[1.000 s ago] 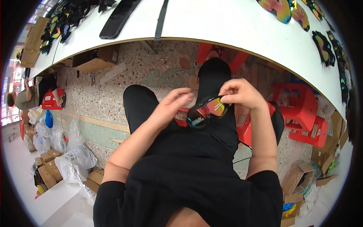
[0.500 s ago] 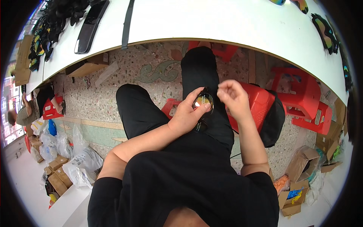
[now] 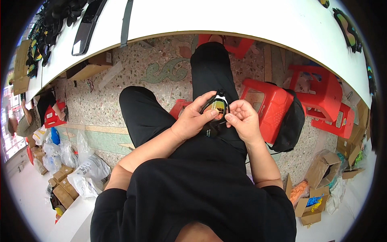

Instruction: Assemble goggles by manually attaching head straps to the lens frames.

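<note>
Boxes and plastic bags [image 3: 86, 173] crowd the lower left of the frame, and a white table [image 3: 250, 18] arcs across the top. Just left of centre, our left hand [image 3: 192, 121] curls around the goggles [image 3: 216, 109], thumb on the near edge and fingers wrapped over the far side. The goggles sit at frame centre, above our lap, with a mirrored orange lens in a dark frame and a white clip at the top. Our right hand [image 3: 243, 121] pinches their right edge between thumb and forefinger, the other fingers loosely folded. We judge them light and fairly stiff, the lens slick and easily smudged or scratched (so grip the rim, not the lens). Right of that stand red stools [image 3: 274, 109], a black bag [image 3: 291, 125] leaning against one.
</note>
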The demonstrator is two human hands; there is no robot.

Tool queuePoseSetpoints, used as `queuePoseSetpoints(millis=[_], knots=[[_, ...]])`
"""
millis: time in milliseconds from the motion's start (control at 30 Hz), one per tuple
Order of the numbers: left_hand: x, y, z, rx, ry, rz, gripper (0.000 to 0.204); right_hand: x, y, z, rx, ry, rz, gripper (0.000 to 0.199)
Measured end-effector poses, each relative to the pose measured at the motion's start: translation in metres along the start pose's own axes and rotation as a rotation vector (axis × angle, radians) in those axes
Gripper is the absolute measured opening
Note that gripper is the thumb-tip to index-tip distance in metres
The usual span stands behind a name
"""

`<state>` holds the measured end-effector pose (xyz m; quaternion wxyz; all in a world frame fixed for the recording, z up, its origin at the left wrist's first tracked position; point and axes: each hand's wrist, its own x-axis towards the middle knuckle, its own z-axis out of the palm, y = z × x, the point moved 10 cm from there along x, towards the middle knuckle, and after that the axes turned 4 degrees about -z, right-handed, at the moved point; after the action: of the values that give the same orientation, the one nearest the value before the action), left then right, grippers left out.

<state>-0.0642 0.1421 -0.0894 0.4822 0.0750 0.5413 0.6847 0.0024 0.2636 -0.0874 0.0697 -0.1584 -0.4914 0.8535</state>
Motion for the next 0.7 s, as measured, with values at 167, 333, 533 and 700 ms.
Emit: queuePoseSetpoints(millis=[167, 333, 533, 700], knots=[[-0.002, -0.002, -0.001, 0.067, -0.001, -0.008, 0.060, 0.003, 0.013, 0.001, 0.121, -0.015, 0.047, 0.026], [-0.007, 0.026, 0.008, 0.457, 0.022, 0.130, 0.061, 0.002, 0.003, 0.015, 0.146, 0.038, 0.068, 0.040], [-0.014, 0.054, 0.005, 0.842, 0.154, 0.342, 0.050, 0.003, 0.007, 0.013, 0.013, 0.050, 0.051, 0.041], [-0.032, 0.083, 0.000, 0.899, 0.321, 0.350, 0.033, 0.005, 0.013, 0.014, 0.008, 0.047, 0.079, 0.041]])
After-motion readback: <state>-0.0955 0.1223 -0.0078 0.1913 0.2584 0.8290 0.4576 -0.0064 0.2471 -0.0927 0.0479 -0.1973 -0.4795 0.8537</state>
